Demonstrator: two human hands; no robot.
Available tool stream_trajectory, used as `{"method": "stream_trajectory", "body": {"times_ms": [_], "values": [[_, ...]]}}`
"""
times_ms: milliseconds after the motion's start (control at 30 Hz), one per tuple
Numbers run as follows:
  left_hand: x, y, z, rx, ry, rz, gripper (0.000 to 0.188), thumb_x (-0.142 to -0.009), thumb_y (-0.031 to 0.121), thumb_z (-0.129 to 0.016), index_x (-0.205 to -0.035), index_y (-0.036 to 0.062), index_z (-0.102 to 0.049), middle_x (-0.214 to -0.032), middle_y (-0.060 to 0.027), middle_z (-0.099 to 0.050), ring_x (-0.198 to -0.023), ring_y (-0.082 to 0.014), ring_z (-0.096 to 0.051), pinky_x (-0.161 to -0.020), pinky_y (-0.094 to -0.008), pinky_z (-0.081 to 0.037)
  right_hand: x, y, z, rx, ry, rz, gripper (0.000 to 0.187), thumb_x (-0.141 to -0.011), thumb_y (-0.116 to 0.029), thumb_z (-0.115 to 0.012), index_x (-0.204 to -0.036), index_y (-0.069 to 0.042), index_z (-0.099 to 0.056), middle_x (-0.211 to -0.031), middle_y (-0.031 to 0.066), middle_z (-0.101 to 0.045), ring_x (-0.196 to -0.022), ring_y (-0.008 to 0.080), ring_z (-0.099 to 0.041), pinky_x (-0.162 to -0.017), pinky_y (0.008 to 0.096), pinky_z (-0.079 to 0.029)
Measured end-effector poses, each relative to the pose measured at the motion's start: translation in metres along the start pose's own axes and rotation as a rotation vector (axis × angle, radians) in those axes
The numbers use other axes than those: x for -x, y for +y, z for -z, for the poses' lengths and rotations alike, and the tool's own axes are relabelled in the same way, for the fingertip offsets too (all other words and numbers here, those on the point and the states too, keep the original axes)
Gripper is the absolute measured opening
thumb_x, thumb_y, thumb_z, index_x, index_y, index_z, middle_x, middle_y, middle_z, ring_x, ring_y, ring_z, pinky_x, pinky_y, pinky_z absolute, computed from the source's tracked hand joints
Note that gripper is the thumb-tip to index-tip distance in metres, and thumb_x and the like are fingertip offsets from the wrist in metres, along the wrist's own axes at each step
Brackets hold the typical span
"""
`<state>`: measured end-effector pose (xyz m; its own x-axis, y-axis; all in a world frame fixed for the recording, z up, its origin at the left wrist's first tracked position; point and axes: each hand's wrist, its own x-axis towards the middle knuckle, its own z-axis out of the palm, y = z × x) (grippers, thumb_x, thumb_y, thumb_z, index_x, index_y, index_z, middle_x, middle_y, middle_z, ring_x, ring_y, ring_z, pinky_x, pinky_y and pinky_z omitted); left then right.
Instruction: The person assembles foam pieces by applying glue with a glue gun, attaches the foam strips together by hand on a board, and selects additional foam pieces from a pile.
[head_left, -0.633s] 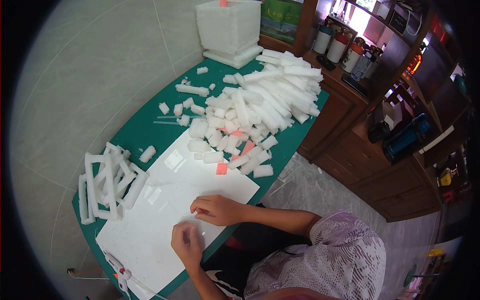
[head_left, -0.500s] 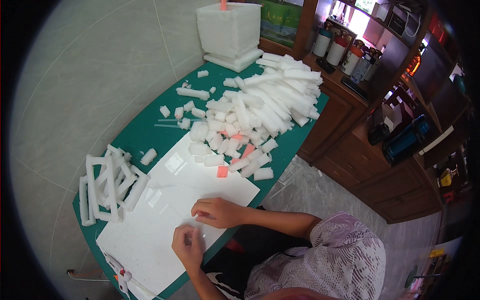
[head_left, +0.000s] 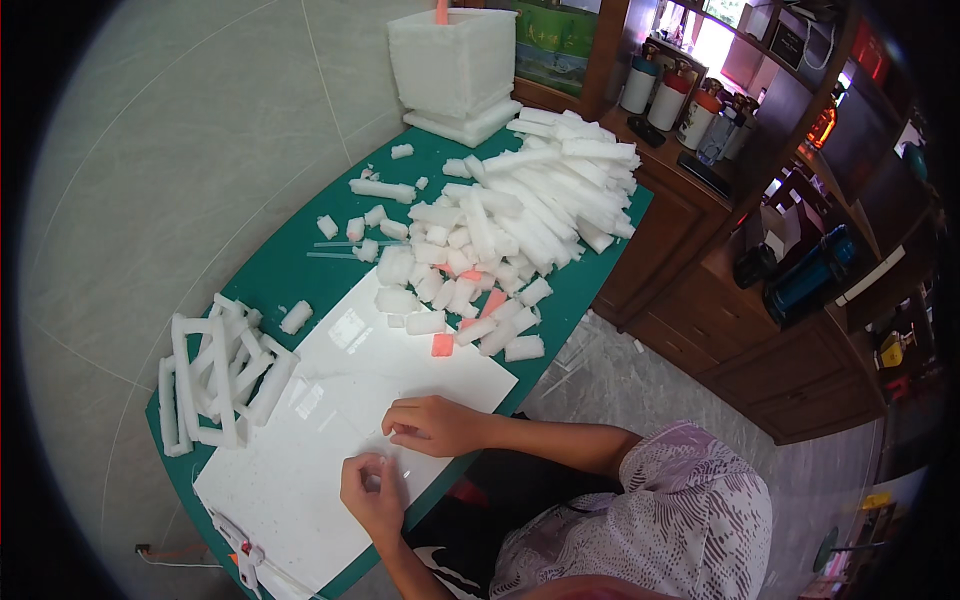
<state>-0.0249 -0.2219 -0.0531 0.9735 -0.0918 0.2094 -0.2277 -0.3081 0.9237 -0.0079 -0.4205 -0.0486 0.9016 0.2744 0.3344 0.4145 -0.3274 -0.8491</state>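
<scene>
Both hands curl on white board [head_left: 330, 420]: left hand [head_left: 372, 492] and right hand [head_left: 432, 425] pinch something too small to tell. Keep fingertips close, board flat.

1. Both hands rest on a white sheet [head_left: 330, 420] at the near end of a green worktop [head_left: 300, 265].
2. The right hand [head_left: 435, 425] lies flat-ish, fingers curled on the sheet.
3. The left hand [head_left: 372, 492] pinches something too small to tell.
4. Foam strips [head_left: 215, 370] lie to the left; a heap of foam pieces [head_left: 500, 230] lies beyond.
5. A white foam box [head_left: 455, 65] stands at the far end.
</scene>
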Motion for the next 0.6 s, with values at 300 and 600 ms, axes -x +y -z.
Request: {"method": "stream_trajectory", "body": {"times_ms": [300,600], "values": [[0.0012,-0.004,-0.0006,-0.003,0.008,-0.051,0.014,-0.086,-0.001,-0.073,-0.094,-0.0019,-0.062,-0.085,-0.0075,-0.066,-0.073,-0.0138,-0.063,-0.069,-0.0254,-0.05,-0.0001,0.0015,-0.001,0.015,0.007,0.0,0.009,-0.091,-0.009,-0.064,-0.098,-0.003,-0.062,-0.086,0.0101,-0.061,-0.071,0.027,-0.058,-0.068,0.0373,-0.047],[0.0023,0.0009,0.0015,0.007,-0.041,0.005,0.012,-0.088,-0.001,-0.071,-0.091,-0.0028,-0.059,-0.084,-0.0082,-0.065,-0.077,-0.0138,-0.065,-0.073,-0.0264,-0.053,0.0003,0.0004,0.0007,0.02,0.014,0.012,0.008,-0.091,-0.008,-0.063,-0.097,-0.004,-0.061,-0.086,0.0106,-0.061,-0.072,0.0286,-0.058,-0.068,0.0381,-0.047]]}}
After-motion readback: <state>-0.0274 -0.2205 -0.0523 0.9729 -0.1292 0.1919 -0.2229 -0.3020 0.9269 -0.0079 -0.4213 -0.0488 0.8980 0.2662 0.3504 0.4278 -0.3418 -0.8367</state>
